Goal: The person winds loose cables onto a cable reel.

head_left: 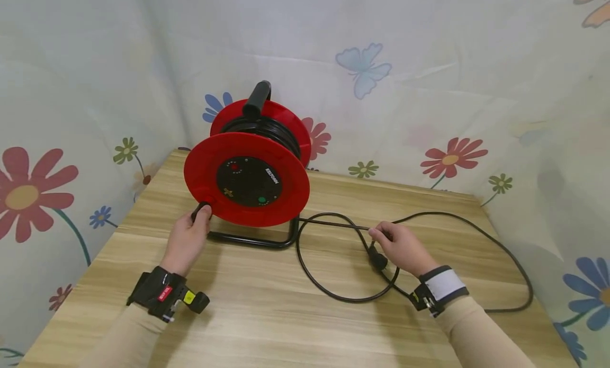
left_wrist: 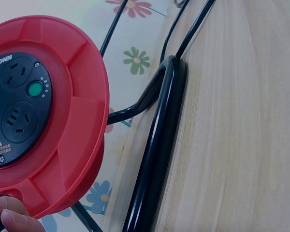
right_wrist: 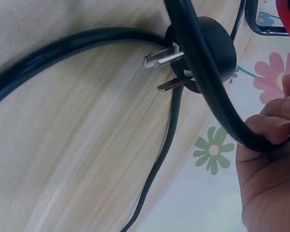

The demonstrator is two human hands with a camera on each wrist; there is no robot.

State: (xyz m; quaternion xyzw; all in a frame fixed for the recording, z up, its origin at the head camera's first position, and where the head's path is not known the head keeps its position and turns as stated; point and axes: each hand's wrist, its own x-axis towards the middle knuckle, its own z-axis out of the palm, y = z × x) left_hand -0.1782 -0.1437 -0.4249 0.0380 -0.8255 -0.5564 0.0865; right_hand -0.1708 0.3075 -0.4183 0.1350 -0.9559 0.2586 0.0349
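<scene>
Beige sleeves (head_left: 481, 333) lay nearest us. At four o'clock we found the right hand (head_left: 405, 246) pinching the black cable (right_wrist: 210, 82), fingers curled; at eight, the left hand (head_left: 186, 242) gripped the crank knob (head_left: 198, 211) closely. The red reel (head_left: 248, 182) stood beyond, toward ten.

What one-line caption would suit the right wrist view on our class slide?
A right hand pinches black cable, which crosses in front of a plug with metal pins, a wooden table behind.
</scene>
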